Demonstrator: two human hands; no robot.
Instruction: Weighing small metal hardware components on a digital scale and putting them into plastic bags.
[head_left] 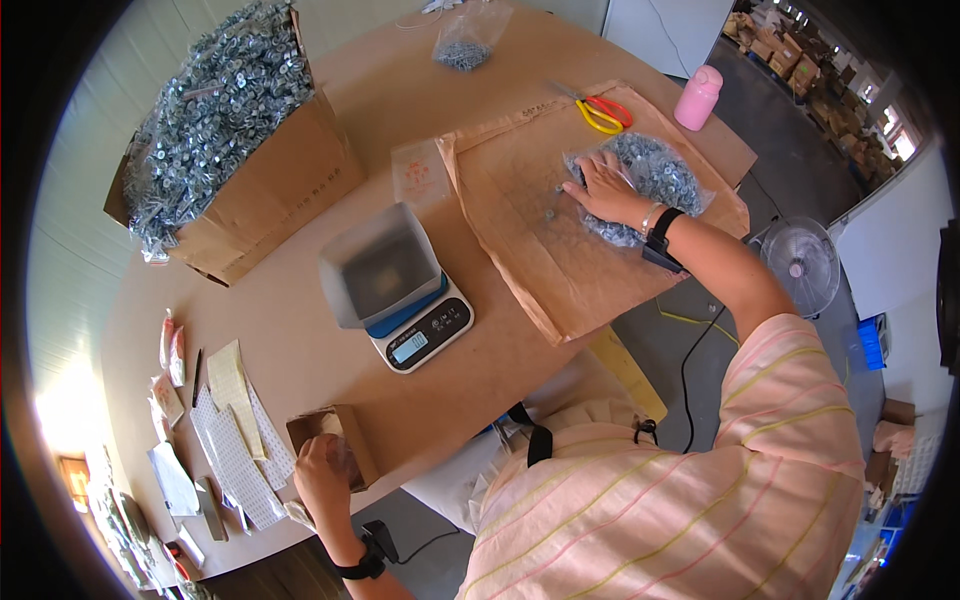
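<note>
Step in hand, as judged: portioning small metal parts. Right hand [603, 188], fingers spread flat, released, on the clear parts bag [655, 180]; left hand [322, 470] fingers inside the small carton [350, 440], grip cannot be told. Next move likely calls for carrying parts to the scale tray [380, 265].

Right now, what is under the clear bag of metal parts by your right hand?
The clear bag of metal parts lies on a flattened brown paper sheet on the table. The right hand covers its left edge; whatever is beneath the paper is hidden.

1 scale [415, 325], 1 scissors [602, 112], 1 pink bottle [697, 97], 2 cardboard boxes [270, 200], 1 fan [803, 262]
</note>
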